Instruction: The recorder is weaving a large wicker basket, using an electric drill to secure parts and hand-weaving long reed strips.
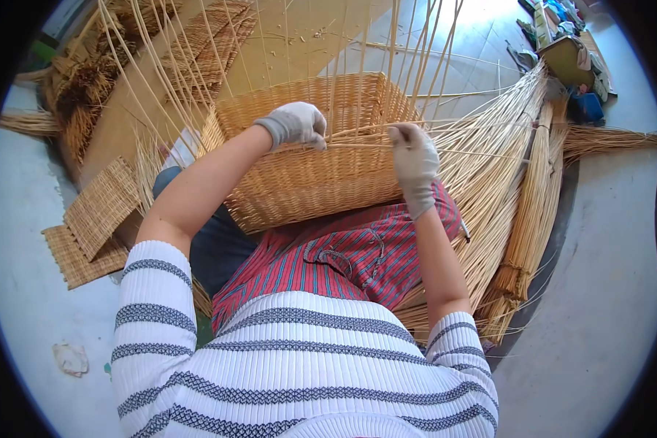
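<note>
Pale floor (36, 306) — light (482, 44) gleaming off it near the top — cluttered stand (566, 60) at upper right.

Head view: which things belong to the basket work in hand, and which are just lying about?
In the work:
basket
upright canes above it
cane strands between the left grip and right grip
fanned canes, probably supply

Lying about, it seems:
flat woven panels, left
blue object, upper right
pale scrap, lower left

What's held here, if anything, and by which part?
The right hand seems to pinch thin strands partway along, at the basket; what, if anything, the left hand holds there cannot be told.
</note>
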Tool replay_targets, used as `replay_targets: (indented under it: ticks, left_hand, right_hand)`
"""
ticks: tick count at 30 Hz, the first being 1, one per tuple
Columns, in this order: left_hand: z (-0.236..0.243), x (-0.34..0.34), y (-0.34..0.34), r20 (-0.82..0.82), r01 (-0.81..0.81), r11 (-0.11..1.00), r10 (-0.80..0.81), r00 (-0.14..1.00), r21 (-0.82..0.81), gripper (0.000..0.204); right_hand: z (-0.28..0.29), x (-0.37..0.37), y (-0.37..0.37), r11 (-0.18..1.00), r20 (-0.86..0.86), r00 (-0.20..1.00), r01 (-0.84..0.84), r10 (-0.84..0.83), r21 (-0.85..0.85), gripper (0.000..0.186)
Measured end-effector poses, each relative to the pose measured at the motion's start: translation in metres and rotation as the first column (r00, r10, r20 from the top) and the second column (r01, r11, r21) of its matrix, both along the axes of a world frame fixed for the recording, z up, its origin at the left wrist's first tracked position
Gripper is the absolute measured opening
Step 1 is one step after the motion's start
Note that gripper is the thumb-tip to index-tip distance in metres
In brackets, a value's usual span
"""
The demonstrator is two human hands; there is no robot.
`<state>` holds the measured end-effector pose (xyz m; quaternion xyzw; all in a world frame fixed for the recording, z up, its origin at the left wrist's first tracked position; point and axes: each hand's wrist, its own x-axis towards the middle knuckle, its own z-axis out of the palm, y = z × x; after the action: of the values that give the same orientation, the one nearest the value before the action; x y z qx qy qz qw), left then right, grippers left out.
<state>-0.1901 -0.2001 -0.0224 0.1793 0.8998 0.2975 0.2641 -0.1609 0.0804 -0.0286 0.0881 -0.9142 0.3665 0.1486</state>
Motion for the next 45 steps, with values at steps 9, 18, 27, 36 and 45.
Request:
replay_targets:
  ticks: [9, 18, 27, 36, 45]
  left_hand:
    - [0.013, 0.046, 0.000, -0.384, -0.459, 0.758, 0.639, 0.667, 0.463, 0.014]
    - [-0.006, 0.075, 0.071, -0.765, -0.197, 0.980, 0.149, 0.627, 0.030, 0.051]
    - [0.002, 0.071, 0.092, -0.770, -0.326, 0.898, -0.023, 0.637, -0.296, 0.059]
    - [0.003, 0.071, 0.094, -0.751, -0.201, 0.918, -0.139, 0.645, -0.342, 0.059]
    - [-0.007, 0.005, 0.035, 0.344, -0.619, 0.381, 0.581, 0.738, 0.687, 0.019]
  right_hand:
    - [-0.012, 0.006, -0.030, 0.948, -0.015, 0.993, -0.106, 0.116, 0.300, 0.034]
    - [-0.019, 0.034, -0.003, 0.519, 0.447, 0.859, 0.273, 0.247, -0.810, 0.036]
    - [0.076, -0.104, -0.046, 0.939, -0.214, 0.954, -0.134, 0.208, 0.316, 0.058]
    - [0.009, -0.007, 0.039, 0.945, -0.308, 0.915, 0.307, -0.260, 0.114, 0.030]
    - [-0.005, -0.033, 0.017, 0.877, 0.106, 0.966, -0.258, 0.236, 0.406, 0.013]
